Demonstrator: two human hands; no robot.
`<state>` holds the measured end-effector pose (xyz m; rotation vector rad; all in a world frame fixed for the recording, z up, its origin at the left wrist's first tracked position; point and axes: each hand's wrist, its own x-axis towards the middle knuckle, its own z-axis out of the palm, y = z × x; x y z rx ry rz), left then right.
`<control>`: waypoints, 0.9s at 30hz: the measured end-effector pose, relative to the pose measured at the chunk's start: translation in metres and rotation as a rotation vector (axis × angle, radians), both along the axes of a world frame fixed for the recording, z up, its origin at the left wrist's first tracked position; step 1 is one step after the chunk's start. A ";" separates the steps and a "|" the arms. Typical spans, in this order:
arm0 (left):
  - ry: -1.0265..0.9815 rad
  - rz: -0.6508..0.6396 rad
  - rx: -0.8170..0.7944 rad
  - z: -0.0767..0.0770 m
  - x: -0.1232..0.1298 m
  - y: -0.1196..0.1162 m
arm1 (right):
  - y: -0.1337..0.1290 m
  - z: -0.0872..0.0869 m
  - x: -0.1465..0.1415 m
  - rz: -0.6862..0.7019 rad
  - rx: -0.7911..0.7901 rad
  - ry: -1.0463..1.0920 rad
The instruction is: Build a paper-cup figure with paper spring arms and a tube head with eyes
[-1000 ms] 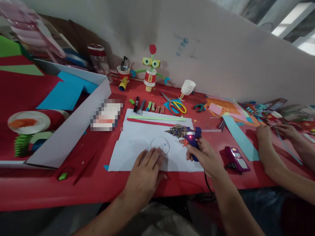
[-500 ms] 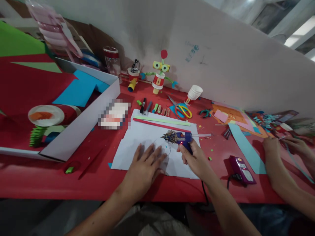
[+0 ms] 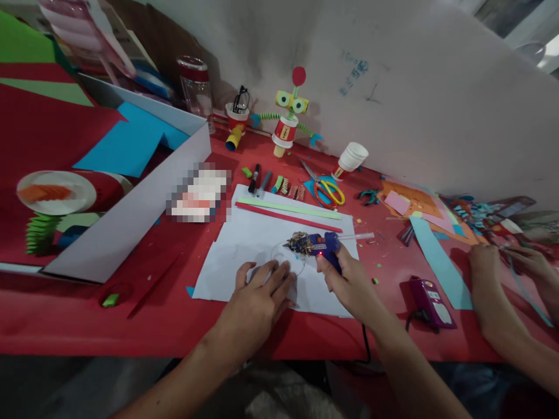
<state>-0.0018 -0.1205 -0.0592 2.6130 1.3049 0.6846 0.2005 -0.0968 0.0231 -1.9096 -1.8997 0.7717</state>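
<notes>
My right hand [image 3: 347, 279] is wrapped round the handle of a blue glue gun [image 3: 324, 244], its red light lit and a clear glue stick [image 3: 357, 236] poking out behind. The dark, crusted nozzle points left, over a clear round disc [image 3: 283, 251] on white paper [image 3: 222, 267]. My left hand [image 3: 257, 297] rests palm down on the disc's lower left part and the paper, fingers apart and slightly bent. A pale green strip [image 3: 288, 208] and a red strip [image 3: 288, 217] lie across the paper's top.
An open white box [image 3: 144, 198] stands left. Behind the paper are a paper-cup figure [image 3: 285, 131], stacked cups [image 3: 351, 157], scissors [image 3: 325, 189] and pliers [image 3: 368, 197]. A purple power box [image 3: 431, 302] lies right, near another person's hands [image 3: 484, 267].
The view has shifted slightly. The fingers of my left hand have bent more over the disc. My right hand still holds the glue gun in nearly the same place.
</notes>
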 end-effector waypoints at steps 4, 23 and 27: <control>-0.017 -0.007 -0.011 0.002 0.000 0.000 | 0.003 0.000 0.000 0.018 0.029 -0.016; -0.041 -0.003 -0.019 0.003 0.000 0.001 | 0.009 0.006 0.000 -0.025 -0.046 -0.136; -0.054 0.007 0.003 0.005 0.000 0.001 | 0.010 0.003 0.002 -0.024 -0.026 -0.159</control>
